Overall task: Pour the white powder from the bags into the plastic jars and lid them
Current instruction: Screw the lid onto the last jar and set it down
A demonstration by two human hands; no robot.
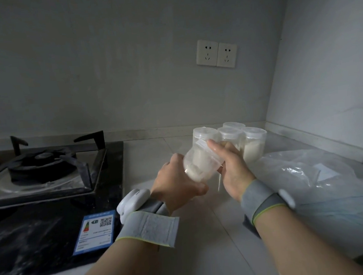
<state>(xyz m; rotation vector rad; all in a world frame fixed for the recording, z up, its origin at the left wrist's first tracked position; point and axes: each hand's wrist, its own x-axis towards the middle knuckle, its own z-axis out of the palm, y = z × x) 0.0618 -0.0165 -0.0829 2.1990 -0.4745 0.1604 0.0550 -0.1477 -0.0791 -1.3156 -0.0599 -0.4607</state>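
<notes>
While held tilted above the countertop (155, 152), lid end up toward far right, gripped round the base by L hand (175, 181), fingers curled under the jar (196, 164); pinched at the lid (207, 149) end by R hand (233, 168), fingertips on the rim. Approx half full of white powder (196, 160), slumped along the low side. Cannot tell whether fully threaded or only sitting on. Prob. the lidding step for this one, w/ four lidded jars (253, 140) standing just behind, far right, near the wall corner. Slack clear bag (309, 170) w/ more powder lying right of the hands, mouth not visible. Risks, judged from here: cross-threading if twisted while skewed, w/ jar and lid both off-axis; grit on the threads, hence a poor seal; spill onto the countertop if tipped past level w/ lid not seated; slip out of L hand on dusty, slick plastic. Also possible: knocking the standing jars w/ R knuckles, so close behind, or dragging a forearm across the bag and puffing powder out. Gas hob (48, 169) at left, well apart, no flame seen.
</notes>
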